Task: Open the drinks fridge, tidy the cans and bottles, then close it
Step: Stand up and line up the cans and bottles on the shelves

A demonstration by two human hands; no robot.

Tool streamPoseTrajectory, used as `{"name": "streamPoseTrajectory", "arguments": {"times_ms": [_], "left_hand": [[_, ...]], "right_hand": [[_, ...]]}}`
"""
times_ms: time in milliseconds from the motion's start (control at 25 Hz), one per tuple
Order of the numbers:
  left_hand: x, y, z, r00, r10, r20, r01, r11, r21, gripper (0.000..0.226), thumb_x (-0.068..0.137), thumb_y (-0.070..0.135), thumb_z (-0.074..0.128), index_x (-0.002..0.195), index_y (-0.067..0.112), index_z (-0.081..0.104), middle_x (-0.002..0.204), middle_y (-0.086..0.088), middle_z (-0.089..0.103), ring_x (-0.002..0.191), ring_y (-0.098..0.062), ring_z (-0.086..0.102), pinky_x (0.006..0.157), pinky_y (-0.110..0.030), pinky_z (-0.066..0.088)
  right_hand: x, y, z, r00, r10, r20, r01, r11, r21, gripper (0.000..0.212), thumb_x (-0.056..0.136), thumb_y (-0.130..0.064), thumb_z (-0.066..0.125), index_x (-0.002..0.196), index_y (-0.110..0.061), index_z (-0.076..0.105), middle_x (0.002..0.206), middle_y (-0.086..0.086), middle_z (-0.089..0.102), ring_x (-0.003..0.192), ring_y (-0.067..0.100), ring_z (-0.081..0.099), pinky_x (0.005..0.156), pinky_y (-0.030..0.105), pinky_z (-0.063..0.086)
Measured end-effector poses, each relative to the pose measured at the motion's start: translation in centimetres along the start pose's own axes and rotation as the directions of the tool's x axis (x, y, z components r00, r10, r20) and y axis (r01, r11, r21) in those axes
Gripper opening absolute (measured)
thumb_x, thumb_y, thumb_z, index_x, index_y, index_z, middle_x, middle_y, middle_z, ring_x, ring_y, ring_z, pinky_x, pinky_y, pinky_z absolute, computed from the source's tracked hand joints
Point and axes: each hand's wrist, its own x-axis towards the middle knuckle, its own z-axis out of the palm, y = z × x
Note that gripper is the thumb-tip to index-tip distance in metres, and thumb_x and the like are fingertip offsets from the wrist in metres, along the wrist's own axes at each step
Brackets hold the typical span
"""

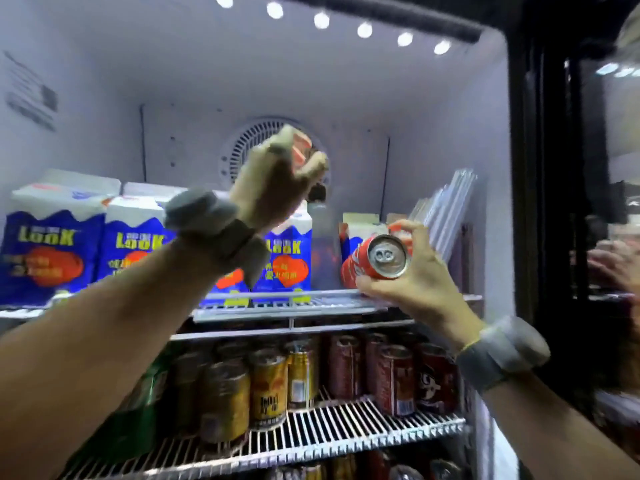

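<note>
lit fridge (pixel 433 133), wire shelf (pixel 346 431), right hand (pixel 415 282) gripping cylindrical can (pixel 374 261)

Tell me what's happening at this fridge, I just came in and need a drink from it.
A person is tidying the open drinks fridge. Their right hand holds a red can tipped on its side, top toward the camera, at the right end of the upper shelf. Their left hand is raised near the back fan, gripping something red, too blurred to identify. Blue cartons line the upper shelf; gold and red cans stand on the shelf below.
</note>
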Motion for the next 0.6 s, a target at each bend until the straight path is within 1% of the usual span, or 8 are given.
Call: {"name": "streamPoseTrajectory", "arguments": {"times_ms": [80,120,200,280,360,440,520,600], "left_hand": [[3.8,-0.6,2.3,0.944,-0.242,0.223,0.165,0.935,0.314,0.057,0.087,0.053,0.055,0.108,0.000,0.053,0.112,-0.021,0.061,0.102,-0.036,0.058,0.085,-0.034,0.047],[4.7,-0.8,3.3,0.889,-0.342,0.304,0.196,0.885,0.422,0.058,0.085,0.059,0.055,0.097,0.002,0.057,0.104,-0.019,0.062,0.093,-0.034,0.059,0.075,-0.028,0.047],[5.9,-2.3,5.5,0.790,-0.428,0.439,0.233,0.872,0.431,0.051,0.080,0.059,0.061,0.076,0.008,0.061,0.088,-0.013,0.064,0.074,-0.024,0.055,0.058,-0.020,0.043],[6.4,-3.8,6.5,0.716,-0.490,0.498,0.308,0.861,0.405,0.048,0.070,0.061,0.070,0.083,0.015,0.061,0.095,-0.010,0.057,0.085,-0.019,0.049,0.067,-0.024,0.042],[6.3,-4.4,7.8,0.690,-0.496,0.527,0.202,0.831,0.518,0.069,0.054,0.077,0.068,0.093,0.021,0.057,0.097,-0.002,0.056,0.093,-0.016,0.053,0.082,-0.026,0.042],[6.1,-4.3,8.4,0.645,-0.480,0.594,0.133,0.836,0.532,0.060,0.052,0.079,0.066,0.083,0.028,0.066,0.074,0.010,0.067,0.071,-0.007,0.064,0.066,-0.019,0.046],[6.1,-3.9,8.5,0.677,-0.480,0.558,0.167,0.838,0.519,0.050,0.049,0.074,0.072,0.056,0.024,0.067,0.044,0.015,0.059,0.046,-0.003,0.059,0.050,-0.019,0.042],[5.9,-3.0,8.3,0.780,-0.456,0.429,0.195,0.828,0.526,0.065,0.030,0.074,0.074,0.052,0.015,0.059,0.049,0.008,0.055,0.047,-0.012,0.054,0.046,-0.021,0.037]], "right_hand": [[0.2,0.1,0.4,0.998,-0.043,-0.050,0.040,0.997,-0.065,0.073,0.050,-0.039,0.082,0.111,-0.034,0.043,0.095,-0.013,0.064,0.095,0.023,0.063,0.095,0.047,0.046],[0.1,0.2,0.5,0.998,-0.051,-0.049,0.048,0.997,-0.055,0.073,0.049,-0.041,0.081,0.111,-0.036,0.042,0.096,-0.013,0.064,0.095,0.021,0.064,0.094,0.045,0.047],[0.1,0.8,0.4,0.998,-0.057,-0.041,0.055,0.998,-0.031,0.076,0.049,-0.041,0.081,0.113,-0.039,0.039,0.100,-0.012,0.064,0.096,0.017,0.064,0.093,0.036,0.048],[0.0,1.3,0.4,0.999,-0.042,0.012,0.041,0.999,0.032,0.075,0.052,-0.035,0.083,0.112,-0.040,0.038,0.102,-0.013,0.063,0.095,0.010,0.063,0.090,0.025,0.048],[-0.1,2.1,0.7,0.998,-0.016,0.064,0.006,0.990,0.141,0.070,0.056,-0.028,0.084,0.112,-0.035,0.043,0.102,-0.012,0.065,0.094,0.004,0.063,0.088,0.020,0.048],[-0.3,2.3,1.0,0.998,0.007,0.055,-0.019,0.978,0.210,0.067,0.058,-0.024,0.083,0.114,-0.031,0.047,0.100,-0.012,0.066,0.093,0.000,0.064,0.087,0.017,0.049],[-0.6,2.5,1.3,1.000,0.010,0.015,-0.013,0.977,0.211,0.064,0.058,-0.025,0.083,0.113,-0.032,0.050,0.096,-0.016,0.066,0.089,-0.007,0.063,0.080,0.005,0.045],[-0.4,2.3,1.7,0.998,0.017,-0.061,-0.006,0.986,0.167,0.062,0.056,-0.032,0.082,0.110,-0.035,0.051,0.092,-0.020,0.066,0.085,-0.006,0.062,0.073,0.002,0.043]]}}
